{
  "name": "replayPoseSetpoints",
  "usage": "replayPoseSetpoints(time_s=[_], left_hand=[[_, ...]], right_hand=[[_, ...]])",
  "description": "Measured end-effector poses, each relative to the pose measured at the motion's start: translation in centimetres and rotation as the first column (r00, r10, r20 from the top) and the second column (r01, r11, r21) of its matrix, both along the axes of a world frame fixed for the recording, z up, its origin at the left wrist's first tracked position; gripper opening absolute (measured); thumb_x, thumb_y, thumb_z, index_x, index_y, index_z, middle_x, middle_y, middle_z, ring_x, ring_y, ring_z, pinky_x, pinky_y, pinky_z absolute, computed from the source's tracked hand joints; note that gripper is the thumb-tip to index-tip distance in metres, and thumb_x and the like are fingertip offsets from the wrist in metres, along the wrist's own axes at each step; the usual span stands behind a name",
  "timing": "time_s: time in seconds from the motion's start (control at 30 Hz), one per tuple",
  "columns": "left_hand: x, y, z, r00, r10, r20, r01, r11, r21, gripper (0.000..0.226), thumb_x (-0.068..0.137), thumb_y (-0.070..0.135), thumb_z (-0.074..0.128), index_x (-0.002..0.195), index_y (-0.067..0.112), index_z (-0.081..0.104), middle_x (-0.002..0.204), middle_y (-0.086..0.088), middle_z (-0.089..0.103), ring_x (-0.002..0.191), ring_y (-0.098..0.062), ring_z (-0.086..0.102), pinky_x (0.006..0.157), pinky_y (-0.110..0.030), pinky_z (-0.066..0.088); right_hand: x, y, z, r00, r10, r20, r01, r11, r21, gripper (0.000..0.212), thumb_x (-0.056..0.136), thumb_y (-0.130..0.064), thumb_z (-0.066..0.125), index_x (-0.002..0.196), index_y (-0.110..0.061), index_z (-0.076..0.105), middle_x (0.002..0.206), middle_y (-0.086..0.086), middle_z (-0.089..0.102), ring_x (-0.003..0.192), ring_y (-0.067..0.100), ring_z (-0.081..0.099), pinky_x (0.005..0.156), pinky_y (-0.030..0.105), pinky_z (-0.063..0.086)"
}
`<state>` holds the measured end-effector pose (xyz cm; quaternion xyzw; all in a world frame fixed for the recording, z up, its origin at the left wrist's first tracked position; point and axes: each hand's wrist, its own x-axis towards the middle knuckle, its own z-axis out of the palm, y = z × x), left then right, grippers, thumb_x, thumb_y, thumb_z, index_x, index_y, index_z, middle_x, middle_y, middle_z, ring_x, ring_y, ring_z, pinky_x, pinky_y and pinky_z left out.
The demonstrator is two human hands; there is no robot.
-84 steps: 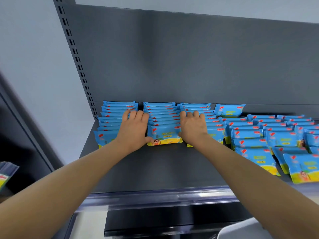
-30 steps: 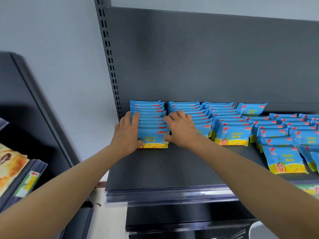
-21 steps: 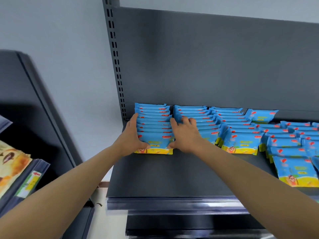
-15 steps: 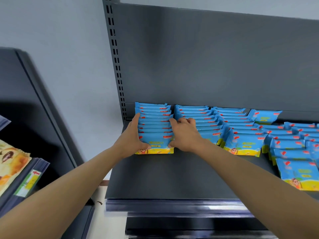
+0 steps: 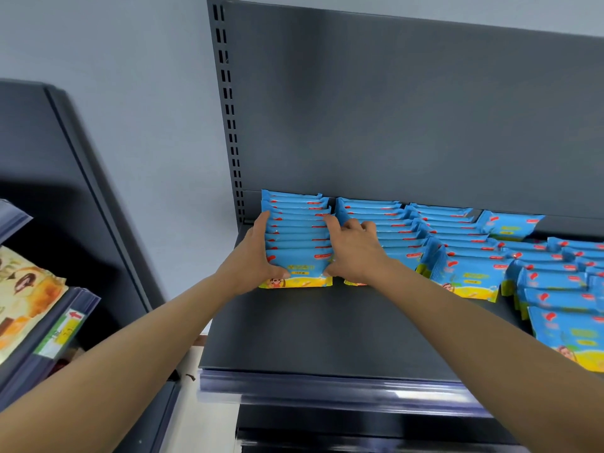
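Observation:
Several rows of blue and yellow snack packets stand on a dark grey shelf [image 5: 327, 328]. My left hand [image 5: 251, 256] lies flat against the left side of the leftmost row [image 5: 297, 237], its thumb on the front packet. My right hand [image 5: 353, 253] presses the right side of that row. Its index finger reaches into the gap before the second row [image 5: 389, 230], and its other fingers rest on that row. The row is squeezed between both hands.
More packet rows [image 5: 457, 256] and looser overlapping ones [image 5: 562, 289] fill the right of the shelf, and one packet [image 5: 508, 225] leans on the back panel. A slotted upright [image 5: 228, 109] bounds the left. A clear price rail [image 5: 327, 387] edges the front. A neighbouring shelf holds yellow packets [image 5: 23, 299].
Both hands moved from the middle row to the leftmost row. In the last second my left hand slid from the top to the row's left side.

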<state>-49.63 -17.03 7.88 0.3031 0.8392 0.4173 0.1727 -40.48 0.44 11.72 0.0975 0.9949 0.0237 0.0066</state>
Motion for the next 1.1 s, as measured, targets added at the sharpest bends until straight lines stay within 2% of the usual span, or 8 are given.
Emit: replayPoseSetpoints(time_s=[0.1,0.2,0.27,0.33,0.5,0.7,0.83,1.1], left_hand=[[1.0,-0.4,0.0,0.93,0.049,-0.365,-0.081,0.994,-0.074,0.101,0.063,0.022,0.085,0.141,0.018,0.02,0.137,-0.003,0.028,0.122,-0.018,0.035,0.099,-0.036,0.043],[1.6,-0.8,-0.4,0.64,-0.073,-0.765,-0.099,0.979,-0.177,0.083,0.049,0.03,0.089,0.116,0.015,0.042,0.118,-0.009,0.042,0.108,-0.024,0.037,0.086,-0.04,0.045],[1.8,-0.7,-0.7,0.522,-0.158,-0.838,-0.091,0.967,-0.238,0.073,0.043,0.029,0.089,0.1,0.014,0.046,0.106,-0.006,0.041,0.098,-0.025,0.038,0.078,-0.04,0.047],[2.1,-0.5,-0.8,0.481,-0.21,-0.851,-0.105,0.95,-0.294,0.067,0.042,0.027,0.089,0.093,0.012,0.048,0.098,-0.007,0.046,0.091,-0.025,0.04,0.072,-0.038,0.047],[2.7,0.1,0.5,0.488,-0.284,-0.825,-0.101,0.921,-0.377,0.053,0.045,0.014,0.088,0.079,0.014,0.047,0.073,-0.003,0.057,0.067,-0.025,0.054,0.063,-0.034,0.038],[2.9,0.8,1.8,0.634,-0.356,-0.687,-0.075,0.855,-0.513,0.031,0.082,0.022,0.065,0.111,0.015,0.054,0.11,-0.002,0.06,0.107,-0.022,0.052,0.089,-0.033,0.031],[4.2,1.9,3.2,0.683,-0.386,-0.62,-0.044,0.825,-0.563,0.031,0.083,0.026,0.063,0.112,0.018,0.054,0.111,0.002,0.06,0.105,-0.018,0.052,0.089,-0.03,0.032],[9.7,8.6,5.1,0.703,-0.422,-0.572,0.148,0.874,-0.463,0.027,0.082,0.025,0.066,0.105,0.015,0.055,0.104,0.0,0.06,0.098,-0.02,0.053,0.08,-0.03,0.035]], right_hand=[[0.6,0.4,0.0,0.999,0.012,-0.034,-0.012,1.0,0.011,0.095,0.073,-0.038,0.071,0.145,-0.019,0.011,0.13,0.003,0.052,0.124,0.027,0.036,0.105,0.042,0.022],[1.7,1.1,0.3,0.998,0.001,-0.06,-0.002,1.0,-0.002,0.089,0.078,-0.033,0.067,0.147,-0.021,0.012,0.142,0.002,0.041,0.131,0.027,0.029,0.109,0.043,0.02],[2.6,1.8,0.6,0.998,-0.019,-0.067,0.019,1.0,-0.001,0.08,0.082,-0.026,0.062,0.147,-0.022,0.015,0.146,0.001,0.036,0.134,0.026,0.025,0.109,0.042,0.02],[3.4,2.7,0.9,0.996,-0.045,-0.081,0.044,0.999,-0.02,0.072,0.085,-0.02,0.055,0.147,-0.023,0.019,0.147,0.0,0.035,0.135,0.025,0.023,0.109,0.042,0.019],[5.2,5.1,1.9,0.978,-0.128,-0.165,0.11,0.987,-0.116,0.055,0.091,-0.014,0.047,0.143,-0.022,0.033,0.143,0.002,0.041,0.135,0.023,0.023,0.108,0.04,0.018],[7.3,7.7,2.2,0.959,-0.216,-0.185,0.19,0.971,-0.148,0.049,0.089,-0.011,0.048,0.137,-0.021,0.044,0.141,0.001,0.046,0.133,0.022,0.026,0.105,0.037,0.021],[8.1,8.9,1.9,0.953,-0.236,-0.19,0.208,0.966,-0.154,0.044,0.089,-0.012,0.051,0.132,-0.022,0.05,0.139,-0.001,0.048,0.13,0.022,0.029,0.104,0.037,0.022],[9.7,12.2,2.9,0.923,-0.318,-0.217,0.296,0.947,-0.129,0.038,0.091,-0.015,0.051,0.129,-0.02,0.054,0.132,0.006,0.054,0.128,0.027,0.038,0.101,0.039,0.029]])
